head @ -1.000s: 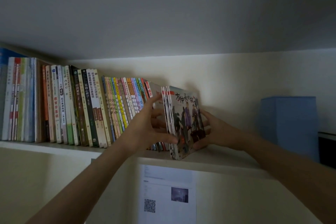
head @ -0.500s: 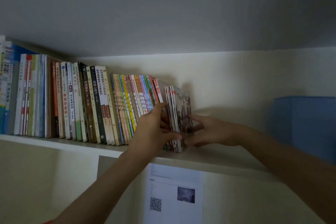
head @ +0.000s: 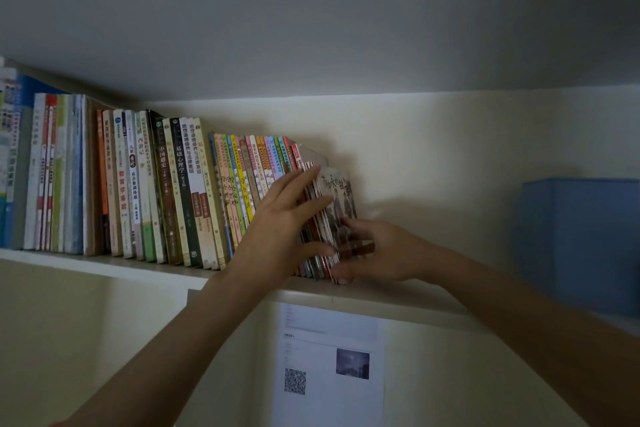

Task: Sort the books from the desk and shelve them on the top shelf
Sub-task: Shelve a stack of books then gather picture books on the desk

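Reaching up, the left hand [head: 282, 236] lays straight fingers on a thin stack of illustrated paperback books [head: 332, 218] while the right hand [head: 375, 253] presses its cover, fingers loosely spread. It stands on the white top shelf [head: 104, 265], ending one long book row [head: 156, 184]; one blue box [head: 581, 243] sits further right.

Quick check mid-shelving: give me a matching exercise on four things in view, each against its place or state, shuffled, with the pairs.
Things:
1. thin books
2. left hand
3. blue box
4. QR sheet

Places or states:
A. fixed to the wall under the top shelf
B. fingers straight, pressing the book spines
C. at the right end of the row, leaning left
D. apart on the shelf, far right

The right hand presses the outer cover.

Pairs: 1-C, 2-B, 3-D, 4-A
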Motion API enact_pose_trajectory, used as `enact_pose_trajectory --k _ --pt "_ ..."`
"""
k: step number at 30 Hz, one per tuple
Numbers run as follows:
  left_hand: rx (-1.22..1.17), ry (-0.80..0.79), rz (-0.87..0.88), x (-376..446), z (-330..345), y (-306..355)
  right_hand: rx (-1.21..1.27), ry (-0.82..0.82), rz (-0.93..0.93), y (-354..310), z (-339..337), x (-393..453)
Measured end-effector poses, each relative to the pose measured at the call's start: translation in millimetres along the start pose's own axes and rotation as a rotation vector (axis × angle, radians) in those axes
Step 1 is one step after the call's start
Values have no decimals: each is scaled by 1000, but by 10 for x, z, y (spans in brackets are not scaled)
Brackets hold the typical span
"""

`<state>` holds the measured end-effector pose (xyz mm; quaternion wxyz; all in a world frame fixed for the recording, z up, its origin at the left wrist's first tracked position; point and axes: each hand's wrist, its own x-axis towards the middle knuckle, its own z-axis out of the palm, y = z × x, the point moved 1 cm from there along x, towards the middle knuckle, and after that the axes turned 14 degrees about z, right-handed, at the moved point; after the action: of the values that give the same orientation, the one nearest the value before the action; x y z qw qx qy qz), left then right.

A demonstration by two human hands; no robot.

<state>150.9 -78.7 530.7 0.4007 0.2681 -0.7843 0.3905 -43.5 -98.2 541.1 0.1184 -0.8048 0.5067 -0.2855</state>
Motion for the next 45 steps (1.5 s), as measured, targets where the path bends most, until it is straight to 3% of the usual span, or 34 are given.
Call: enact_pose_trajectory --k 7,9,12,15,18,22,25,29,31,37,41,43,45 --pt "-60 -83 -23 -66 9 58 19 -66 33 -85 34 -172" --pt "-149 -12 -44 -124 -97 228 -50 50 -17 -153 13 -406" --pt "-239 202 64 -413 -251 708 -166 419 -215 -148 5 -1136" --pt "-433 78 177 -935 -105 1309 -225 500 -233 238 313 -1945" --pt "-601 -243 142 -1573 463 1835 -275 294 3 1036 1011 -2446" --pt "-773 -809 -12 -2642 1373 2628 -214 -62 568 2260 2176 -3141" --pt "-842 -1181 -198 -3412 1856 3152 -116 -110 816 2888 2891 -3778" --pt "-938 -1509 -395 -4086 2225 3758 -88 -282 1151 3218 3463 -4489" --pt "-1025 -1582 -464 -4280 2354 4114 -81 -290 1281 3308 3621 -4765" --pt "-883 -1508 -586 -4309 2544 4921 -73 -265 1531 3215 3732 -5372" --pt "-786 -1394 -476 -4478 2537 5168 -49 -176 1735 3152 3643 -5685" --pt "-836 -1362 -642 -4613 2559 5197 -32 -121 1823 3103 3617 -5865" --pt "-766 -1380 -689 -4596 2554 5177 -46 -82 1898 2996 3582 -6032"
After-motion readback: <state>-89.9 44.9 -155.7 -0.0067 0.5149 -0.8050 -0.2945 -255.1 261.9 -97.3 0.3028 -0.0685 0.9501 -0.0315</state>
